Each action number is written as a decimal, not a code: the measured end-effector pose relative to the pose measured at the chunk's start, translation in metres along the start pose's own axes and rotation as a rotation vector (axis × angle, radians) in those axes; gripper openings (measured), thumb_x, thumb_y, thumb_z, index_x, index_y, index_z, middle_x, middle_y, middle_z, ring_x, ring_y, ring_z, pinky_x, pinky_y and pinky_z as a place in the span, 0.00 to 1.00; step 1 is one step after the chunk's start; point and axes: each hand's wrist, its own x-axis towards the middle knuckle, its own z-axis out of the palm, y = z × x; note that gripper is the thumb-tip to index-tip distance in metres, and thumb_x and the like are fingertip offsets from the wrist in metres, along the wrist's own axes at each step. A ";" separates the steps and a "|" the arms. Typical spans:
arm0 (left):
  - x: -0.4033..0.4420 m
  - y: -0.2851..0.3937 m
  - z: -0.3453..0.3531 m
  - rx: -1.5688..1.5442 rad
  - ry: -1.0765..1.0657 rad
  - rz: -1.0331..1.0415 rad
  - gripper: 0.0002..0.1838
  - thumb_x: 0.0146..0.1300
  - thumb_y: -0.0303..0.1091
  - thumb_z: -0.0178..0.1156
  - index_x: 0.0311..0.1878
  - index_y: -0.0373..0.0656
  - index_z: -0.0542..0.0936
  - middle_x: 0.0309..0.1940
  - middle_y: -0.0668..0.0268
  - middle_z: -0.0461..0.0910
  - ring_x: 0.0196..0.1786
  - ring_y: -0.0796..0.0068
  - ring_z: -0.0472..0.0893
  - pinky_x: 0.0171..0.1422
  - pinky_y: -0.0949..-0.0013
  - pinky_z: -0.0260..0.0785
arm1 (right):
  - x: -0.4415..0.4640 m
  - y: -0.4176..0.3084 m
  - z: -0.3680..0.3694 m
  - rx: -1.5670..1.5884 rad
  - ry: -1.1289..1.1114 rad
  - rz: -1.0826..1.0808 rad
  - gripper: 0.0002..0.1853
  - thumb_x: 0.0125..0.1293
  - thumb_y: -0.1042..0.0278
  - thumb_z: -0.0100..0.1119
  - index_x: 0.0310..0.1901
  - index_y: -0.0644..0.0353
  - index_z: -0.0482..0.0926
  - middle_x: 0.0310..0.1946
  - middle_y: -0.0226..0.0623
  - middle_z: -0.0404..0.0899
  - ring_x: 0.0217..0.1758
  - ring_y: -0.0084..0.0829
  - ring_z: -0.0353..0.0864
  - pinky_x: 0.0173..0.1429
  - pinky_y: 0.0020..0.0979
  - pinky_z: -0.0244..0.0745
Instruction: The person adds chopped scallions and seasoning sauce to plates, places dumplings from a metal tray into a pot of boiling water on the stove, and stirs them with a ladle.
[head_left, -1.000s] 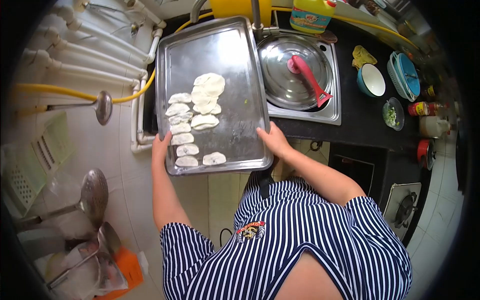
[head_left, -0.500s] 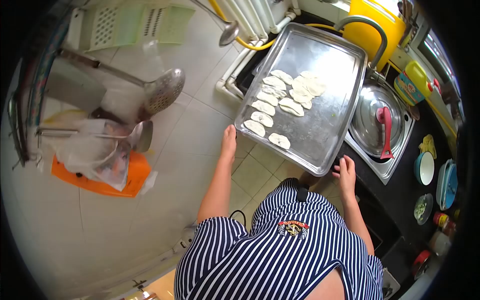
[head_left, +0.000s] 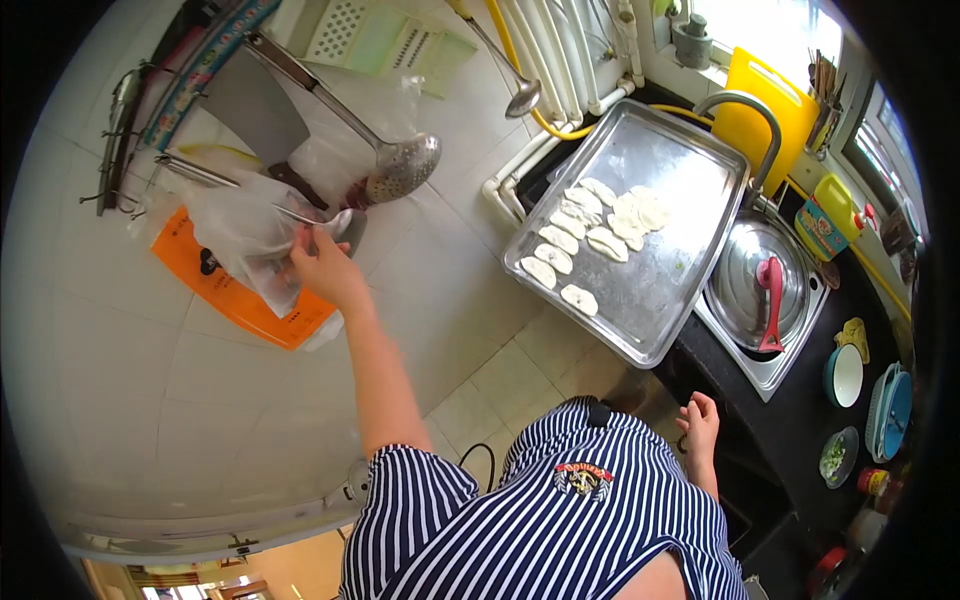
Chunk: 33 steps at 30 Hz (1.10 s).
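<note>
My left hand (head_left: pixel 328 268) reaches up to the hanging utensils, its fingers closed at the neck of a metal spatula (head_left: pixel 345 228). A clear plastic bag (head_left: pixel 245 235) hangs right beside these fingers, partly covering an orange bag (head_left: pixel 225 298). My right hand (head_left: pixel 701 420) is in the air by the counter edge, fingers loosely curled and apart, with nothing in it. A large metal tray (head_left: pixel 655 290) lies on the counter beside the sink, touched by neither hand. Several dumplings (head_left: pixel 608 244) sit on it in a row, with flat dough wrappers (head_left: pixel 640 214) stacked near them.
A slotted skimmer (head_left: pixel 405 168), a cleaver (head_left: pixel 255 110) and a ladle (head_left: pixel 523 98) hang on the tiled wall. A pot lid with a pink-handled brush (head_left: pixel 771 300) covers the sink (head_left: pixel 765 375). Bowls (head_left: pixel 845 376) and an oil jug (head_left: pixel 828 222) stand on the right.
My left hand has left the tray's near edge and moved left to the spatula. My right hand has drawn back from the tray. The tray now lies farther back on the counter.
</note>
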 end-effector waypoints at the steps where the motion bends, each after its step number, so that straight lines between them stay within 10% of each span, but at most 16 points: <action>1: 0.010 0.003 0.003 -0.016 0.005 0.010 0.17 0.70 0.35 0.59 0.57 0.36 0.77 0.47 0.61 0.79 0.27 0.76 0.73 0.35 0.72 0.69 | 0.001 -0.001 0.001 0.009 0.000 0.011 0.15 0.72 0.69 0.53 0.58 0.61 0.74 0.48 0.34 0.76 0.45 0.25 0.79 0.45 0.30 0.79; 9: 0.032 0.011 0.015 -0.306 -0.363 -0.232 0.13 0.69 0.40 0.63 0.44 0.39 0.83 0.33 0.72 0.80 0.18 0.89 0.62 0.23 0.81 0.51 | -0.006 0.000 -0.011 -0.003 -0.017 -0.022 0.14 0.72 0.68 0.53 0.55 0.62 0.76 0.44 0.33 0.78 0.43 0.25 0.80 0.44 0.29 0.80; 19: 0.003 0.054 0.036 -0.500 -0.300 -0.175 0.09 0.68 0.38 0.64 0.41 0.42 0.82 0.30 0.73 0.79 0.19 0.90 0.62 0.24 0.82 0.50 | -0.020 -0.005 -0.013 -0.020 -0.020 -0.007 0.13 0.72 0.68 0.53 0.54 0.62 0.77 0.44 0.32 0.79 0.42 0.24 0.80 0.43 0.28 0.79; 24: -0.041 0.075 0.036 -0.045 -0.279 0.185 0.08 0.66 0.35 0.65 0.38 0.39 0.83 0.26 0.72 0.75 0.25 0.80 0.68 0.28 0.73 0.60 | -0.020 -0.031 -0.007 0.143 -0.092 -0.045 0.11 0.72 0.64 0.57 0.49 0.61 0.80 0.39 0.31 0.82 0.37 0.22 0.82 0.40 0.24 0.77; 28: -0.125 0.067 0.066 0.073 -0.840 0.604 0.04 0.62 0.27 0.67 0.39 0.39 0.83 0.32 0.64 0.80 0.33 0.70 0.77 0.37 0.69 0.69 | -0.048 -0.107 0.001 0.150 -0.131 -0.150 0.22 0.77 0.52 0.48 0.36 0.61 0.83 0.28 0.28 0.80 0.32 0.19 0.77 0.42 0.24 0.74; 33: -0.250 0.062 0.123 -0.297 -1.232 1.125 0.08 0.58 0.22 0.67 0.41 0.42 0.85 0.34 0.63 0.80 0.35 0.64 0.81 0.38 0.65 0.74 | -0.099 -0.163 -0.004 0.637 -0.441 -0.113 0.34 0.78 0.39 0.33 0.52 0.64 0.80 0.47 0.43 0.83 0.44 0.34 0.85 0.51 0.35 0.81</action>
